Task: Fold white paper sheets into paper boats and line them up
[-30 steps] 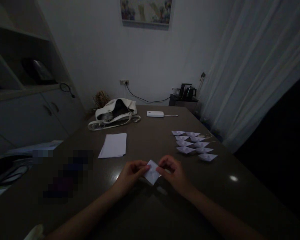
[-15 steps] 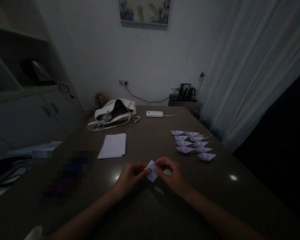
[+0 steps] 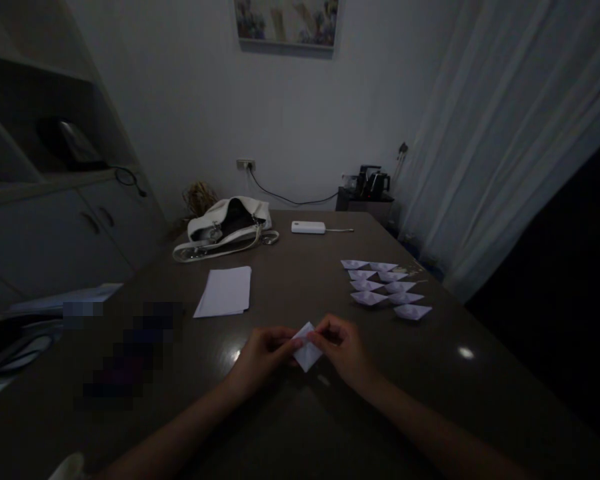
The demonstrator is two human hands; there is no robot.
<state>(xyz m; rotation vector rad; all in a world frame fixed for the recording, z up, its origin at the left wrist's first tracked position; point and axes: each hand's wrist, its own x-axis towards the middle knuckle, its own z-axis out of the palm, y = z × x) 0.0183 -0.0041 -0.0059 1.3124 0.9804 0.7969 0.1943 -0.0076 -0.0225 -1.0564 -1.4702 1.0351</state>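
Observation:
A small white paper folded to a diamond shape (image 3: 307,357) is held just above the table by both hands. My left hand (image 3: 264,350) pinches its left corner between thumb and fingers. From the other side, my right hand (image 3: 344,343) grips the upper right part, its thumb and fingertips closed on the paper. Several finished white paper boats (image 3: 369,298) stand in two rows at the right. A stack of white paper sheets (image 3: 225,292) lies left of centre, beyond my left hand.
On the dark table (image 3: 300,280), a white handbag (image 3: 230,223) lies at the far left, near a white power bank (image 3: 308,227) with a short cable. A pixelated patch (image 3: 130,353) hides something on the left. A sheer curtain (image 3: 460,147) hangs at the right.
The paper diamond has shifted slightly down and right, and my right fingers now reach further over its upper part. The boats and the sheet stack have stayed put.

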